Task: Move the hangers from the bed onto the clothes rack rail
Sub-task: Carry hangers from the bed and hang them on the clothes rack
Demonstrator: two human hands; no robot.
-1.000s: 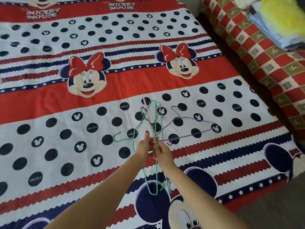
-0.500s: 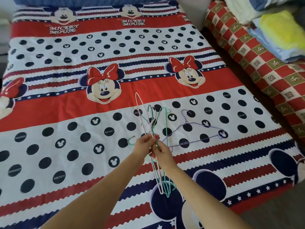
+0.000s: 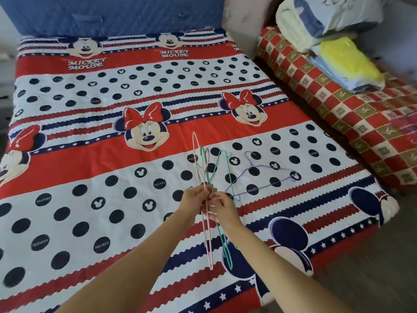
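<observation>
Head view: I am holding a small bundle of wire hangers above the near half of the bed (image 3: 67, 136), both hands meeting at the middle of the wires. My left hand (image 3: 193, 199) is pinching the pink hanger (image 3: 195, 159), and my right hand (image 3: 223, 207) is curling its fingers around the green hangers (image 3: 223, 242) just beside it, so each grip is clenched on wire. The long ends are pointing away toward the headboard and back toward me, clear of the bedspread. A purple hanger (image 3: 266, 175) is lying flat on the bedspread toward the bed's right edge, near my right hand and untouched. No clothes rack rail is showing.

Handling, as I judge it: these hangers are looking light, thin and springy, with a smooth coating that may be slipping in the fingers, and their hooks are liable to be snagging on one another. Taking them near the hook necks, hooks aligned, seems the surest hold.

Against the frame half a second back, my hands are gripping the same bundle at the same spot, and the purple hanger is lying where it lay.
</observation>
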